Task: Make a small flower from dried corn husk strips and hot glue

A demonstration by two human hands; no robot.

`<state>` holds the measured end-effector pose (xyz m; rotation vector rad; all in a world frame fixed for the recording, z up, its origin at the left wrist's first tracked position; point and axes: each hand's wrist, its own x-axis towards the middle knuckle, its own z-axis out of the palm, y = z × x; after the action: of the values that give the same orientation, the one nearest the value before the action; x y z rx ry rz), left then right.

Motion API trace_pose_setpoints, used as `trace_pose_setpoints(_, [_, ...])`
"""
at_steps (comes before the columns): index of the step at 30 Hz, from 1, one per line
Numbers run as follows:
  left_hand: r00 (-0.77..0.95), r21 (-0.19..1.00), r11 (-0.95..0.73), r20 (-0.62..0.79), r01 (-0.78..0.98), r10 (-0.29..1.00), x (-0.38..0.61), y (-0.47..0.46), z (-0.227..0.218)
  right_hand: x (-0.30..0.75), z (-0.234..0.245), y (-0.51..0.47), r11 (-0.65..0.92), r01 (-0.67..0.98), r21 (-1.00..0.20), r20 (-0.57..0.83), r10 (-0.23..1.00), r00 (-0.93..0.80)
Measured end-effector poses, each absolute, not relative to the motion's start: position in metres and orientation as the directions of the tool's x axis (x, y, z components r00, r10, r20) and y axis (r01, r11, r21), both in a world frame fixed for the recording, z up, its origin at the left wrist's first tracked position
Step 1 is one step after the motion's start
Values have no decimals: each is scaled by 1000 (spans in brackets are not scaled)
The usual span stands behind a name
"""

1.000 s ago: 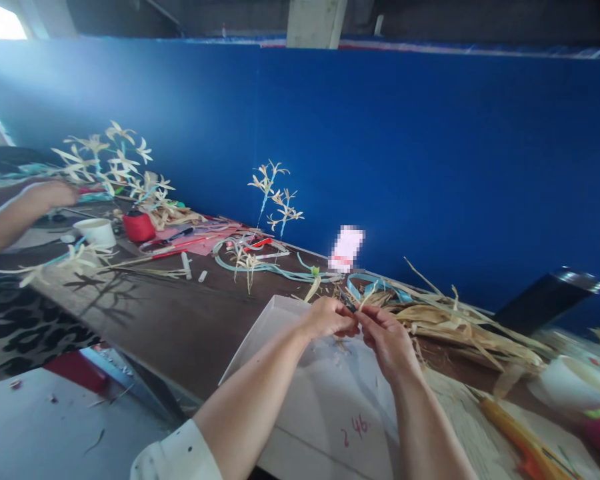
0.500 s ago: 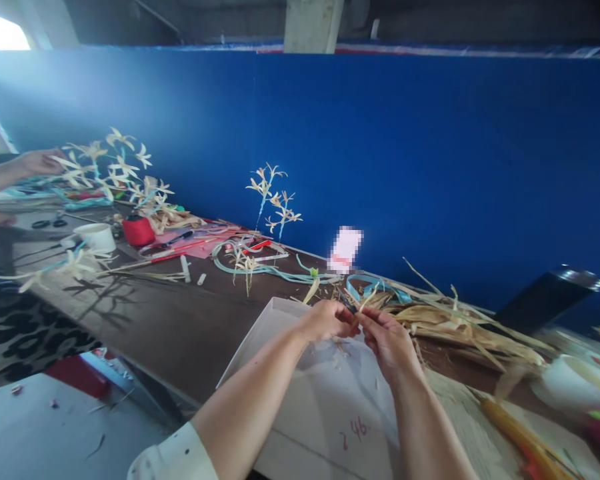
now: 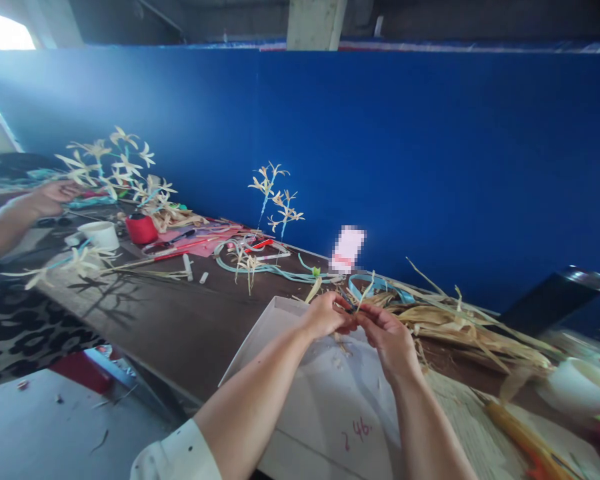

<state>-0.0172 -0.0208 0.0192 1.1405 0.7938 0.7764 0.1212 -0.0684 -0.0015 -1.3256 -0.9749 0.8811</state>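
**A:** Where is the piece, relative to the white box [image 3: 280, 347]?

**B:** It is just above the far edge of the white box. The left hand [image 3: 325, 315] and the right hand [image 3: 387, 337] meet there with their fingertips touching. Both are closed in a pinch on a thin husk strip [image 3: 366, 293].

**A:** How does the husk strip look?

**B:** It is narrow and dry, with a pale straw colour. One short end stands up from between the fingers, a little bent. Something dark and thin is also at the pinch (too small to say what it is).

**A:** And how to do this step well, in your opinion?

**B:** I think the grip should be with the fingertips only, and close together, so the strip has no free length to buckle. Dry husk probably splits along the fibre, so I would turn it slowly and not pull it sideways. Working above the white box seems wise, because crumbs fall inside it. Some pale bits lie there already.

**A:** What is around?

**B:** Behind the white box and to its right lies a heap of dry husks [image 3: 460, 327], with a blue ribbon [image 3: 375, 283] at the end nearest the box. Far to the left of the white box, a co-worker's hand [image 3: 55, 193] is at a bunch of straw flowers [image 3: 115, 160], well apart from the person's own hands.
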Motion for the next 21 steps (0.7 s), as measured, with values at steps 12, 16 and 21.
trace_pose_setpoints(12, [511, 960, 263, -179, -95, 841, -18, -22, 22, 121, 0, -70, 38, 165, -986, 98, 922, 374])
trace_pose_setpoints(16, [492, 966, 245, -175, -80, 853, -19, -23, 24, 121, 3, -72, 13, 102, -995, 49, 934, 354])
trace_pose_setpoints(21, [486, 969, 230, -158, -92, 860, -19, -23, 24, 119, 4, -72, 4, 42, -999, 16, 956, 294])
